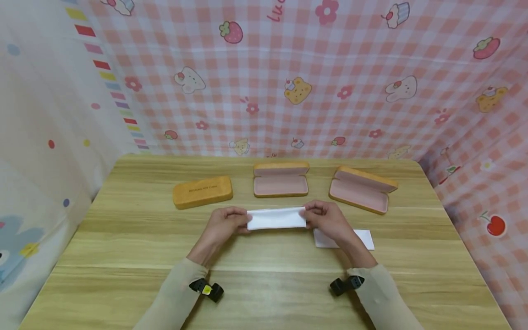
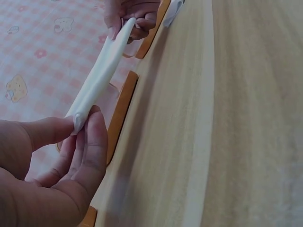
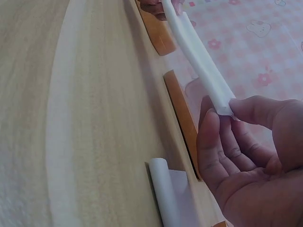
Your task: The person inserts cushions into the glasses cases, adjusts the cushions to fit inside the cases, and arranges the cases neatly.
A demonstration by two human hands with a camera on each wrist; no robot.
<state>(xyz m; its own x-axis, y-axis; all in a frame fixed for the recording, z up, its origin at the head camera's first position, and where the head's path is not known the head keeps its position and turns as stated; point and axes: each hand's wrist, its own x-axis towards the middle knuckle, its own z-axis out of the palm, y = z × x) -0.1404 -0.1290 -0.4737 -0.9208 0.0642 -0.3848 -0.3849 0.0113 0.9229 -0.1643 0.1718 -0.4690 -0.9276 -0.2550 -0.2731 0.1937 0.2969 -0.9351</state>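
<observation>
Both hands hold a folded white cloth (image 1: 276, 218) stretched between them, raised over the table. My left hand (image 1: 223, 224) pinches its left end between thumb and fingers, and my right hand (image 1: 327, 220) pinches the right end. Seen from the left wrist, the cloth (image 2: 102, 71) is a narrow folded strip with layers showing at its end. A second folded white cloth (image 1: 365, 239) lies on the table under my right wrist, partly hidden by it. In the right wrist view this second cloth (image 3: 163, 189) shows a rounded fold along one side.
Along the back of the wooden table (image 1: 272, 293) stand a closed orange-tan glasses case (image 1: 203, 192) at left, an open case (image 1: 281, 185) with pink lining in the middle, and another open case (image 1: 359, 195) at right. A checked curtain (image 1: 264, 119) hangs behind.
</observation>
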